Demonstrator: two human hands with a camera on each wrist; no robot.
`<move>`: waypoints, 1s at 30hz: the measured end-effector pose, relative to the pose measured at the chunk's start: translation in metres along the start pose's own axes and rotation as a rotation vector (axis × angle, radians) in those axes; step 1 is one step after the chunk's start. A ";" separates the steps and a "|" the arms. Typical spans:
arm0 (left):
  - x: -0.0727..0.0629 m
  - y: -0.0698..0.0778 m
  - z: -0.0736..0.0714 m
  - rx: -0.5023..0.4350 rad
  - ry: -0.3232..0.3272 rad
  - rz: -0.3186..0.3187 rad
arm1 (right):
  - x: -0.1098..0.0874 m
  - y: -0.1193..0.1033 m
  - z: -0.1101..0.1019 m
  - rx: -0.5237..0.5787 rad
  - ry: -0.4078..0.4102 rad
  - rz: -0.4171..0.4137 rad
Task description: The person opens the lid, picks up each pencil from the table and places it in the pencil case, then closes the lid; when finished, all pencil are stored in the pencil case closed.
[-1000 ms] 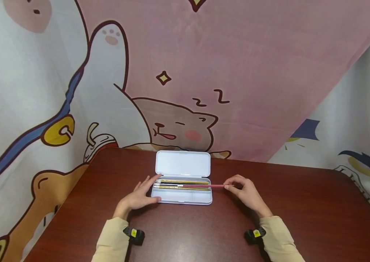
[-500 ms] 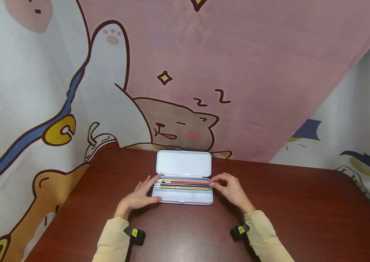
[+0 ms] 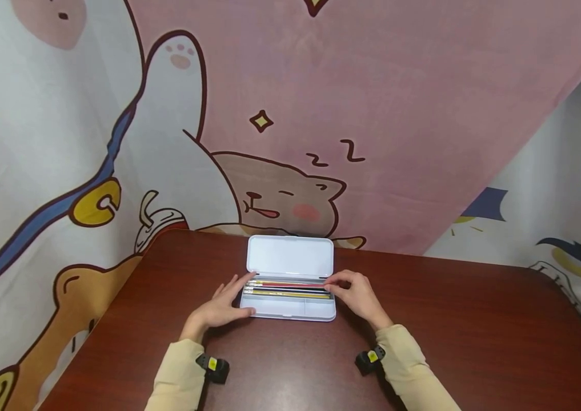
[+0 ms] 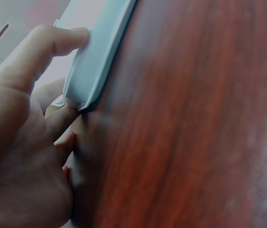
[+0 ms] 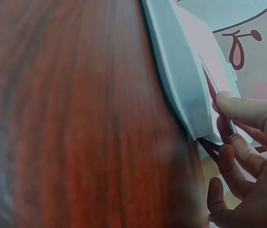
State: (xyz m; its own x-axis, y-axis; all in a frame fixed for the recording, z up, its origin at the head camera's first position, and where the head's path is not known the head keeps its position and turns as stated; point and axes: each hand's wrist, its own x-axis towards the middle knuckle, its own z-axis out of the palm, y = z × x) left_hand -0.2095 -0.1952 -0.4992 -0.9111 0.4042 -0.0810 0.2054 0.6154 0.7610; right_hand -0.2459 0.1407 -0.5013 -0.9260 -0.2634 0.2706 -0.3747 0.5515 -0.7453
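A white pencil case [image 3: 268, 309] lies with its lid raised; several pencils [image 3: 290, 294] lie side by side in its rear compartment. My left hand [image 3: 218, 306] holds the case's left end, thumb at the front rim and index finger near the hinge. In the left wrist view the thumb [image 4: 71, 40] bends over the front wall while fingers touch the end. My right hand [image 3: 356, 294] pinches the right end of a red pencil [image 3: 300, 285], which lies along the rear compartment. In the right wrist view the red pencil [image 5: 210, 88] slants between thumb and fingers at the case's end.
The case stands on a dark brown wooden table [image 3: 290, 365], near its back edge. Behind hangs a cartoon-print curtain [image 3: 398, 114]. A small black wrist camera [image 3: 216, 371] sits on the left wrist, another [image 3: 367, 361] on the right.
My right hand has moved left with the red pencil, bringing it from sticking out past the case's right end to lying inside. The left hand keeps its place on the case.
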 end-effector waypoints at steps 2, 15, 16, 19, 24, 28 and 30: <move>0.001 0.000 0.000 -0.001 -0.001 0.002 | 0.000 0.000 0.000 0.006 0.013 -0.010; 0.001 0.000 0.000 -0.002 -0.007 0.003 | 0.002 -0.010 0.011 0.049 -0.013 0.031; 0.001 0.000 0.000 -0.001 -0.007 0.000 | 0.002 -0.011 0.011 0.050 -0.021 0.043; 0.000 0.001 0.000 0.002 -0.003 -0.005 | 0.004 -0.012 0.011 0.042 -0.033 0.066; 0.000 0.001 0.000 -0.002 0.001 -0.003 | 0.005 -0.009 0.009 0.025 -0.020 0.059; -0.001 0.002 0.000 -0.008 0.001 0.000 | 0.006 -0.006 0.006 0.011 0.020 0.042; -0.001 0.002 0.000 -0.009 0.001 0.002 | 0.007 -0.004 0.003 0.006 0.043 0.039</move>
State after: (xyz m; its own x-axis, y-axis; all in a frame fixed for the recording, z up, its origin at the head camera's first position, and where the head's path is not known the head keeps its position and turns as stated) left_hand -0.2082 -0.1945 -0.4974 -0.9111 0.4046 -0.0784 0.2043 0.6086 0.7668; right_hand -0.2503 0.1341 -0.4984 -0.9411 -0.2071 0.2674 -0.3381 0.5558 -0.7595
